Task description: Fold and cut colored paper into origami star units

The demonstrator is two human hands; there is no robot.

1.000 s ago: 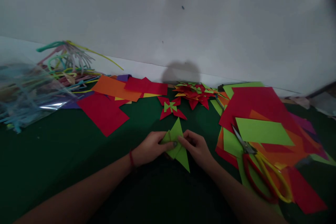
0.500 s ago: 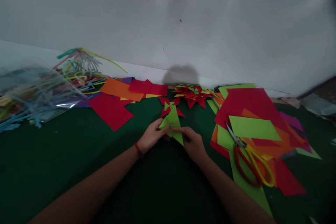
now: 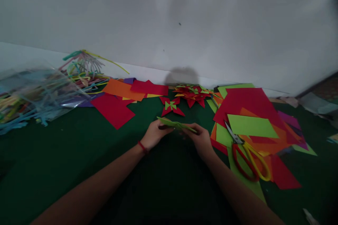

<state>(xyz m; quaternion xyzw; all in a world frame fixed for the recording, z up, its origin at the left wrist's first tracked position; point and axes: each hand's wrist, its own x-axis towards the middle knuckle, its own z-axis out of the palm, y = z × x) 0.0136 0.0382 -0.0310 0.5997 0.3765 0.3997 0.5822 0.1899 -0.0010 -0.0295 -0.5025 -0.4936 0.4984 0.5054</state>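
Between my two hands is a folded piece of light green paper, tilted so that it shows almost edge-on. My left hand pinches its left end, thumb toward me. The right end is gripped by my right hand; some of those fingers are hidden behind or below the paper. Just beyond the hands lies a red folded paper star with light green pieces at its centre. Behind it sits a pile of red, green and orange paper stars.
To the right, scissors with one red and one yellow handle lie on stacked coloured paper. Red sheets and an orange sheet lie left. A clear plastic bag with pipe cleaners is at far left. A white wall rises behind.
The green paper has turned from showing its broad, pointed face to nearly edge-on. My right hand has shifted from its middle to the right end. The red star is now fully uncovered.
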